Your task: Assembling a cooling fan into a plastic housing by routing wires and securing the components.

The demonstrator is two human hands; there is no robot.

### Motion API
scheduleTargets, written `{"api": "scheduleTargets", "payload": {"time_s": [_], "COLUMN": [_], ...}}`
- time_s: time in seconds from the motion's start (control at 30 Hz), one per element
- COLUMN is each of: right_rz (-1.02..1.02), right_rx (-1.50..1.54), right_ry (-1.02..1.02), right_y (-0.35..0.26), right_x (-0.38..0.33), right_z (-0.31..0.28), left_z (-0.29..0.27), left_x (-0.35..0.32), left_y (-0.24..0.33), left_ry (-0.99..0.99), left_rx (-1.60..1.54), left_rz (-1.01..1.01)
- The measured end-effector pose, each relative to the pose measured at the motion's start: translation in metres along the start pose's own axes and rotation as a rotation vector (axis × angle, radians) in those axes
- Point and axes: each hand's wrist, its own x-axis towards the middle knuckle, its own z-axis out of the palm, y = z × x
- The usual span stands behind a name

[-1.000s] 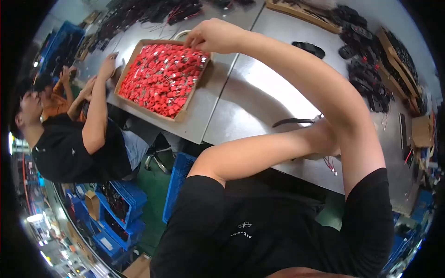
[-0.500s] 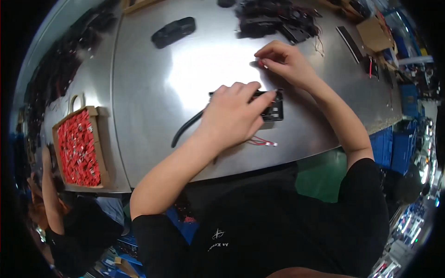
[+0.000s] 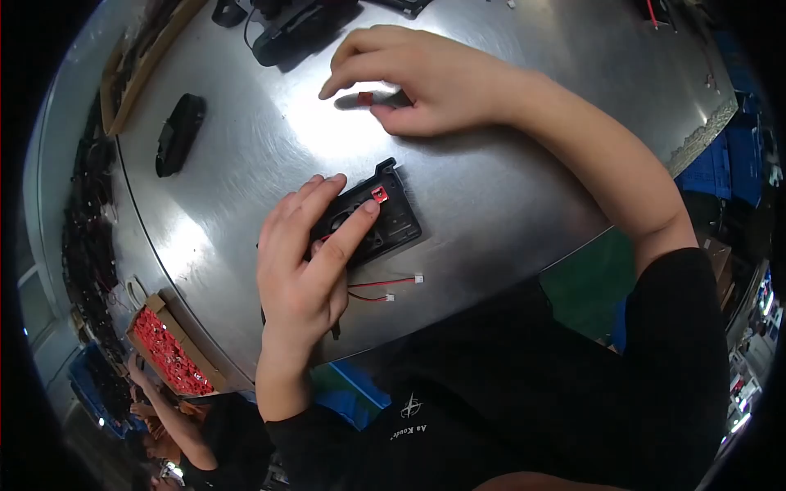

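Note:
My left hand (image 3: 299, 262) lies over a black plastic housing (image 3: 401, 227) on the metal table, fingers curled across it. The thumb reaches to a small red part (image 3: 379, 195) set on the housing. Two thin leads with white connectors (image 3: 419, 279) come out near its close side. Farther off and to the right, my right hand (image 3: 409, 78) is open, thumb and fingers apart. Another small red piece (image 3: 365, 98) shows between them, seemingly low at the table top; whether the thumb touches it I cannot tell. Much of the housing is hidden under my left hand.
A cardboard box (image 3: 184, 344) of red pieces stands at the left, near another person's arm (image 3: 176, 421). A black moulded part (image 3: 180, 135) lies at the far left. Dark parts (image 3: 303, 33) are piled at the back. The table's near edge (image 3: 491, 290) curves before me.
The view has turned, so things sit differently in it. My right hand's fingers have spread apart from around the red piece. My left hand stays on the housing, its red part now showing.

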Motion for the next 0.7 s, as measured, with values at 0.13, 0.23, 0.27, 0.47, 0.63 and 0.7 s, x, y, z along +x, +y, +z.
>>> {"api": "scheduleTargets", "payload": {"time_s": [0.13, 0.23, 0.27, 0.47, 0.63, 0.7], "right_rz": [0.008, 0.050, 0.040, 0.133, -0.138, 0.029], "right_rx": [-0.086, -0.120, -0.115, 0.003, -0.301, -0.170], "right_ry": [-0.063, 0.049, 0.037, -0.033, 0.094, 0.063], "right_y": [0.001, 0.001, -0.002, -0.026, -0.016, -0.024], "right_x": [0.003, 0.003, 0.003, 0.015, 0.000, 0.004], "right_z": [0.004, 0.013, 0.014, -0.004, 0.008, 0.010], "left_z": [0.001, -0.001, -0.002, -0.005, -0.008, -0.005], "left_x": [-0.001, 0.000, 0.000, -0.005, -0.006, -0.011], "left_y": [-0.002, -0.005, -0.006, -0.011, -0.008, -0.014], "left_ry": [0.014, 0.027, 0.028, 0.038, 0.027, 0.051], "left_rx": [0.027, 0.038, 0.034, 0.033, 0.019, 0.040], "left_rz": [0.030, 0.059, 0.080, 0.075, 0.074, 0.075]}}
